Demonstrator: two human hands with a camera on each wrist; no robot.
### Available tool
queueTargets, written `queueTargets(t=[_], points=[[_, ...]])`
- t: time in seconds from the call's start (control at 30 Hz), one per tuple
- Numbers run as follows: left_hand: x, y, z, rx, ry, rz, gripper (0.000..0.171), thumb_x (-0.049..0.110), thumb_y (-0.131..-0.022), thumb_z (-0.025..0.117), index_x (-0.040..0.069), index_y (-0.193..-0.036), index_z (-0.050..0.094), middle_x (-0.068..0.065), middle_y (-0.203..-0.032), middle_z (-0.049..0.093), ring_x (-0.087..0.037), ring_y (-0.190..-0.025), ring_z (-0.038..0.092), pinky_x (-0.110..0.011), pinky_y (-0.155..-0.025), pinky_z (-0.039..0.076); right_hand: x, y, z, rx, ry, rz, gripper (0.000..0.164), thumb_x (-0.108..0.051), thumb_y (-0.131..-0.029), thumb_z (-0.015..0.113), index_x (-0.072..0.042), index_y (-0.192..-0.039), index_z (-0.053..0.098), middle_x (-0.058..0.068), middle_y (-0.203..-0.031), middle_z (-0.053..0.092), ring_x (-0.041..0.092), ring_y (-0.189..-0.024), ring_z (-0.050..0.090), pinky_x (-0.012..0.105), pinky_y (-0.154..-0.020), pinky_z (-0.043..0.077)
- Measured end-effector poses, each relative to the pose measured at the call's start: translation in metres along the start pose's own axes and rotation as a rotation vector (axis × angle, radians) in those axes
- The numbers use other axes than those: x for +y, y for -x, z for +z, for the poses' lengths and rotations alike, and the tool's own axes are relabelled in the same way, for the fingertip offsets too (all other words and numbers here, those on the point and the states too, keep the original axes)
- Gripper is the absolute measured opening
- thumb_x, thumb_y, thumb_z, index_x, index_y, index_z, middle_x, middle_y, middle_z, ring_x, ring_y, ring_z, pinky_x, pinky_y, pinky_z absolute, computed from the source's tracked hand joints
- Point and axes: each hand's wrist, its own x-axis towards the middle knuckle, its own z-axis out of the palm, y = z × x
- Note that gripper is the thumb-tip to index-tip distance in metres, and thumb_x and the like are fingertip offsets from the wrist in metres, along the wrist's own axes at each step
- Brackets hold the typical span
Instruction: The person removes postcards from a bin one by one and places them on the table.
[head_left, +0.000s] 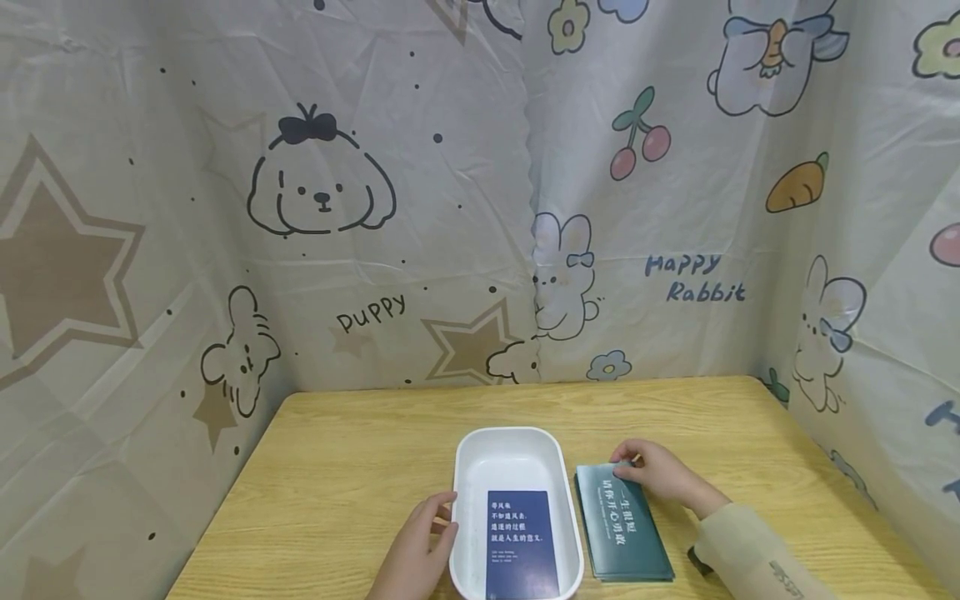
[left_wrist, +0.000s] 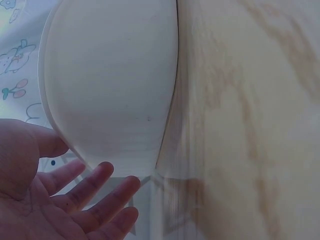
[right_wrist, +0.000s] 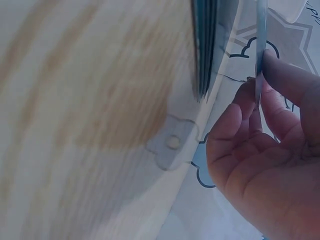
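Note:
A white tray [head_left: 517, 442] stands on the table with a dark blue card [head_left: 520, 542] printed in white text lying in it. My left hand [head_left: 429, 537] is at its left side; in the left wrist view the thumb is at the rim and the fingers [left_wrist: 95, 182] spread loosely beside the outer wall. Right of the tray lies a stack of dark green cards [right_wrist: 204, 50]. My right hand [head_left: 663, 475] pinches the far edge of a green card [head_left: 626, 529] between thumb and fingers. In the right wrist view this card [right_wrist: 261, 35] shows edge-on, apart from the stack.
The wood-grain table [head_left: 360, 450] ends at a light curtain [head_left: 450, 208] printed with cartoon animals, stars and fruit, which hangs behind and at both sides. A dark object [head_left: 699, 560] shows by the right sleeve [head_left: 757, 554].

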Motion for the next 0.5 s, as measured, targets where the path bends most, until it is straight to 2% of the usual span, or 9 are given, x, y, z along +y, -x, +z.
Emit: queueTargets(t=[0.5], points=[[-0.002, -0.0012, 0.0015, 0.0, -0.009, -0.004, 0.039, 0.016, -0.094, 0.056, 0.009, -0.132, 0.049, -0.008, -0.108, 0.057, -0.022, -0.095, 0.058, -0.041, -0.076, 0.055, -0.0019, -0.0002, 0.0028, 0.017, 0.079, 0.001, 0.004, -0.013, -0.085, 0.068, -0.014, -0.088, 0.065, 0.002, -0.084, 0.057, 0.018, -0.079, 0.048, 0.038, -0.072, 0.045]])
